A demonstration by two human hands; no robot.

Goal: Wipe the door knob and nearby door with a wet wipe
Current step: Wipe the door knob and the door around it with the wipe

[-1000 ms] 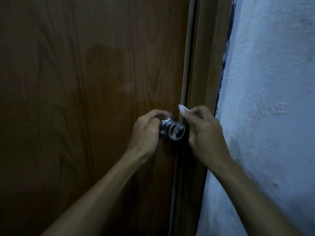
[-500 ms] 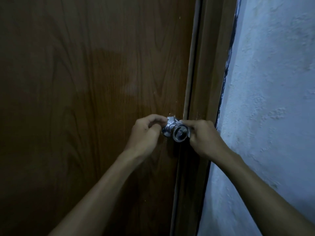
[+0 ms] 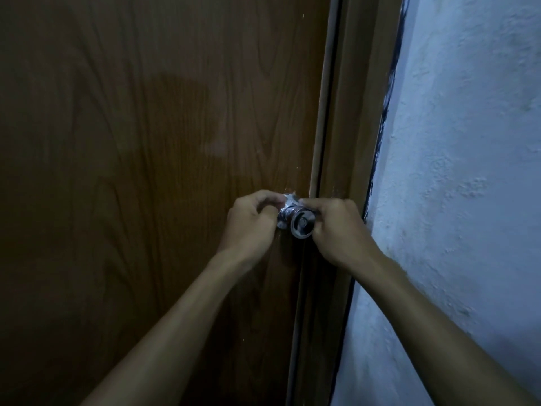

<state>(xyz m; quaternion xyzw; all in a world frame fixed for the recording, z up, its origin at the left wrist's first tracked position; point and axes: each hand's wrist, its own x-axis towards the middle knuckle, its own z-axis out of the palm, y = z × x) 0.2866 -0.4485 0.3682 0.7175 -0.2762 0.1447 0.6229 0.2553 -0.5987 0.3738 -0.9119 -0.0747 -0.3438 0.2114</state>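
Fingers of both hands curl in at the same spot on the big brown door (image 3: 146,171), close to its right edge. Left hand (image 3: 251,224) pinches the wet wipe (image 3: 285,206) round the knob's neck, while the right hand (image 3: 336,227) grips the other side. The door knob (image 3: 301,225) sits between them, its axis pointing out at the camera, so I'd guess the wipe gets worked back and forth.

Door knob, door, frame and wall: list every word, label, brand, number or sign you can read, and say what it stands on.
None: no readable text anywhere in the head view.
door knob: bare shiny metal, no brand or number to be made out; partly covered by both hands.
door: wood grain only.
door frame: plain.
wall: rough paint, no sign.
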